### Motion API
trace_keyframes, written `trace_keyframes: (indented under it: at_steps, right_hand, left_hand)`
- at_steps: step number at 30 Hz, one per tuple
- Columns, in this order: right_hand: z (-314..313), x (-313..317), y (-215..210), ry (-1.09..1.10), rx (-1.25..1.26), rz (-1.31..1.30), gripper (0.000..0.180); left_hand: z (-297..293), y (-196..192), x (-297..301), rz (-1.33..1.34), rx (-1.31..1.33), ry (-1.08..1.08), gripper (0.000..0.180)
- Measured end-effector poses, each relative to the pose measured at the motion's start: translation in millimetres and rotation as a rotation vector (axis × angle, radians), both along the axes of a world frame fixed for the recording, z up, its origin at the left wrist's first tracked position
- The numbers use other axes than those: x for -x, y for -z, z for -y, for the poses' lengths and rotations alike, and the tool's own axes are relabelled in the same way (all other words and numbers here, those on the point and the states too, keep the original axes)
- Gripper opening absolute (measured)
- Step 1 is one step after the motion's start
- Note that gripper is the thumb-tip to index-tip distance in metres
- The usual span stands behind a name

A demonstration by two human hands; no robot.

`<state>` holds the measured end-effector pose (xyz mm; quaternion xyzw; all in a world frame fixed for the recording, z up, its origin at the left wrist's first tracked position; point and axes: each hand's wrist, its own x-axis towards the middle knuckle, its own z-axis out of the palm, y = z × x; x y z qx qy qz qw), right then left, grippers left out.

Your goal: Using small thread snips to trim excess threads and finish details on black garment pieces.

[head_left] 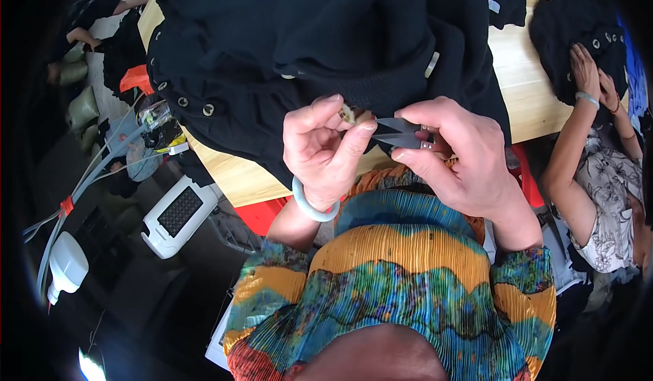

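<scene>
Your left hand [325,151] pinches a small pale button [348,114] on the black garment [326,41]. Your right hand [457,151] has its fingers clamped on dark thread snips [398,133], blades pointing at the button.

Hands [391,153] with snips [398,133], black garment [326,41]

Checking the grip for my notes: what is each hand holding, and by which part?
The right hand holds small thread snips by the handle end, blades pointing left. The left hand pinches the edge of the black garment at a small pale piece.
</scene>
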<state>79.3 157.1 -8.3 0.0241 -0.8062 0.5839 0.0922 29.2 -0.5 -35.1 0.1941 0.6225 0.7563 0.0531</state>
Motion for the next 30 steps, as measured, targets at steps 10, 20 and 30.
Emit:
trace_keyframes:
  at_steps: [10,20,30]
  right_hand:
    - [6,1,-2,0.084,-0.137,0.058,0.020]
    - [12,3,2,0.056,-0.103,0.128,0.017]
    - [1,3,-10,0.103,0.307,0.274,0.035]
  left_hand:
    - [3,5,-1,-0.059,0.088,-0.013,0.042]
    - [5,10,-2,-0.142,0.161,-0.007,0.040]
    - [0,-4,9,0.273,-0.122,0.022,0.034]
